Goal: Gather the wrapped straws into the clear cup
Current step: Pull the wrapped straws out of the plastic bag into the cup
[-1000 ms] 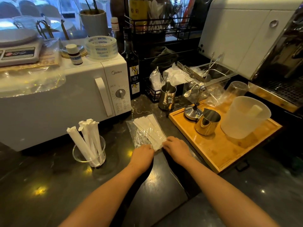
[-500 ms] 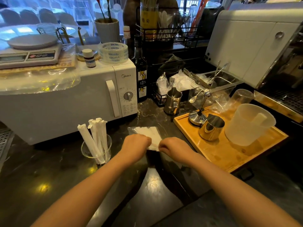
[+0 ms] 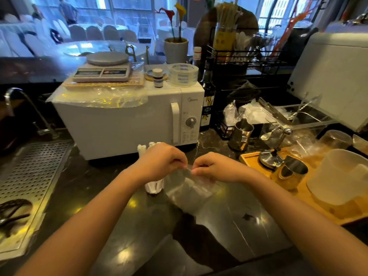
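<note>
A clear plastic bag [image 3: 191, 188] with white wrapped straws inside hangs above the dark counter. My left hand [image 3: 161, 162] and my right hand [image 3: 215, 166] each pinch its top edge, close together. The clear cup [image 3: 154, 187] stands just behind and below my left hand, which hides most of it. White wrapped straws [image 3: 142, 149] stick up out of the cup, their tips showing above my left hand.
A white microwave [image 3: 139, 120] stands right behind the cup. A wooden tray [image 3: 298, 194] at the right carries steel pitchers and a frosted jug [image 3: 338, 176]. A perforated drain grate [image 3: 29, 176] and a tap are at the left.
Both hands have lifted the bag of straws off the counter and now hold it by its top edge. The view has shifted, so the cup now sits behind my left hand.
</note>
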The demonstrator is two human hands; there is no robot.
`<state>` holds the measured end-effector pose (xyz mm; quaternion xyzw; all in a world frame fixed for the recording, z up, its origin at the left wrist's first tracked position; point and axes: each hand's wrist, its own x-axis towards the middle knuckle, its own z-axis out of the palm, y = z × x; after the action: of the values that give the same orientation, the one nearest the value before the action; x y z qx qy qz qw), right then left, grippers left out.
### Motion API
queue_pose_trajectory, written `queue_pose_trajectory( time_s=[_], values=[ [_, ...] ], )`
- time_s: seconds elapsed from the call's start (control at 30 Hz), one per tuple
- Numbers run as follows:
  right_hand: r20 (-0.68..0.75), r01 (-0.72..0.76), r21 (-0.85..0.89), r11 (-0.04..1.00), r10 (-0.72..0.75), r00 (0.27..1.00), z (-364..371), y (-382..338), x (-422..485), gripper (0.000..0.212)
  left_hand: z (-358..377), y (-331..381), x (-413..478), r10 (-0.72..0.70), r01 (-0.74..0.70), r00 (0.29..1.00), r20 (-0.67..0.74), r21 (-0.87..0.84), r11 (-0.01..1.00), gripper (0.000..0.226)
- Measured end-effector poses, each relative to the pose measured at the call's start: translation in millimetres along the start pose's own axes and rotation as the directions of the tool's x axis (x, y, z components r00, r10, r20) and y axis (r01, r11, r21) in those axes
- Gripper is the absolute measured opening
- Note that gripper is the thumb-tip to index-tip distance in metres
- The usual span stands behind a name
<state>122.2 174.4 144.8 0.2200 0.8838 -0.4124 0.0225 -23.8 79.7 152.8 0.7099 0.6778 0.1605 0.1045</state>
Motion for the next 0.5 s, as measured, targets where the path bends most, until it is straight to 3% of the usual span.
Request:
queue_pose_trajectory(
  time_s=[0.13,0.27,0.33,0.4,0.43,0.5],
  values=[
    [0.087,0.019,0.141,0.99,-0.032,0.996,6.7,-22.9,12.0,0.019,-10.3,-16.1,-23.5,-0.039,0.037,0.997,-0.06,-0.04,0.998,0.014],
    [0.086,0.023,0.274,0.962,-0.048,0.995,27.2,-36.2,29.8,0.025,-9.6,-37.3,-45.3,-0.082,0.075,0.973,-0.215,-0.043,0.996,0.012],
    [0.082,0.004,0.351,0.937,-0.035,0.996,40.2,-39.7,39.3,0.028,-6.2,-45.5,-57.0,-0.194,0.175,0.928,-0.318,-0.087,0.981,0.019],
    [0.073,-0.013,0.415,0.91,-0.019,0.997,53.0,-42.6,48.0,0.032,-3.4,-47.7,-68.1,-0.283,0.215,0.833,-0.476,-0.193,0.957,0.015],
    [0.074,-0.018,0.441,0.897,-0.016,0.997,59.3,-44.6,51.9,0.034,-2.2,-47.8,-74.0,-0.338,0.237,0.797,-0.5,-0.255,0.937,0.013],
    [0.09,-0.027,0.482,0.876,-0.019,0.996,71.3,-48.8,58.8,0.034,2.8,-50.0,-84.0,-0.462,0.312,0.803,-0.376,-0.396,0.864,0.025]
  ],
)
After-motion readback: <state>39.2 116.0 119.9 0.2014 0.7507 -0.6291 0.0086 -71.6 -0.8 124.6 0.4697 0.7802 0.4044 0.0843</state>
